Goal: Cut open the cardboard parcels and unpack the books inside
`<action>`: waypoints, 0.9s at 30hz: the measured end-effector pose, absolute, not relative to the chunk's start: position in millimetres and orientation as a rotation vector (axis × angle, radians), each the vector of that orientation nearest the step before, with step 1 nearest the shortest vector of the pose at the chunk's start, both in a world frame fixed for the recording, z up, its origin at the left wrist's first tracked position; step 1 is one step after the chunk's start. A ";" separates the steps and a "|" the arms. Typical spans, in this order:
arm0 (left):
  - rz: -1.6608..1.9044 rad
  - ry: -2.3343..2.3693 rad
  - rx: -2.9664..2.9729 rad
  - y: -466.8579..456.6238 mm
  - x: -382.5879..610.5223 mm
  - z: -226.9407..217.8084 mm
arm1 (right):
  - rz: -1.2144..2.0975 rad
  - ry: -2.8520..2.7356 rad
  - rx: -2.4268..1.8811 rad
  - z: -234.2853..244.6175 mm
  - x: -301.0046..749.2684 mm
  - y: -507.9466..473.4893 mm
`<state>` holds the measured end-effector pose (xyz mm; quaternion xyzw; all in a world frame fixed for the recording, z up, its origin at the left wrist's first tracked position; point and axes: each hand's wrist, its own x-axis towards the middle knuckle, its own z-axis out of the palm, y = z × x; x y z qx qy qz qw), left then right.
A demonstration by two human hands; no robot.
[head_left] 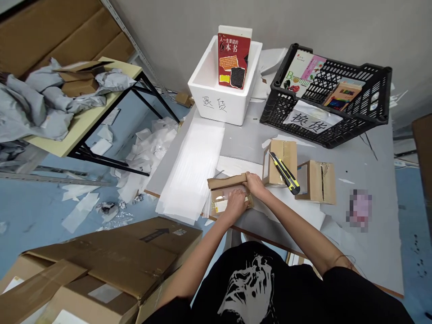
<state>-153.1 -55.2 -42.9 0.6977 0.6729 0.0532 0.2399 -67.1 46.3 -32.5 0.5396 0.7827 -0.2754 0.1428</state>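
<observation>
My left hand [234, 205] sits on the open top of a small cardboard box [229, 202], and I cannot tell whether it is gripping anything there. My right hand [254, 185] is just beside it, curled over the box's raised brown flap [226, 182], so the two hands are close together but not clamped on each other. The box rests on a sheet of white foam wrap [189, 168] that runs out to the left of my hands. Just right of my right hand lies a yellow-and-black utility knife [285, 173], against a taped carton [281, 162], with another taped carton [319, 182] beyond it. Ahead of my hands, on the grey bench [367, 265], stand a white foam box [216, 94] holding a red book [234, 60] and a black plastic crate [290, 110] holding books.
</observation>
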 end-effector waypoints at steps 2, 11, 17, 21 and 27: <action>0.143 1.807 1.930 -57.0 -153.4 -38.8 | -0.807 2.240 1.581 -32.3 -68.0 46.2; 0.165 1.701 2.055 -69.2 -161.8 -23.6 | -0.849 2.205 1.658 -32.7 -67.9 41.6; 0.172 1.595 2.295 -86.5 -172.8 -18.9 | -0.908 2.162 1.721 -34.1 -62.4 41.1; 0.187 1.513 2.385 -93.8 -192.7 -20.3 | -0.968 2.120 1.786 -30.9 -51.2 33.0; 0.301 1.530 2.422 -96.8 -209.9 -7.6 | -1.072 2.040 1.920 -21.6 -25.7 -10.1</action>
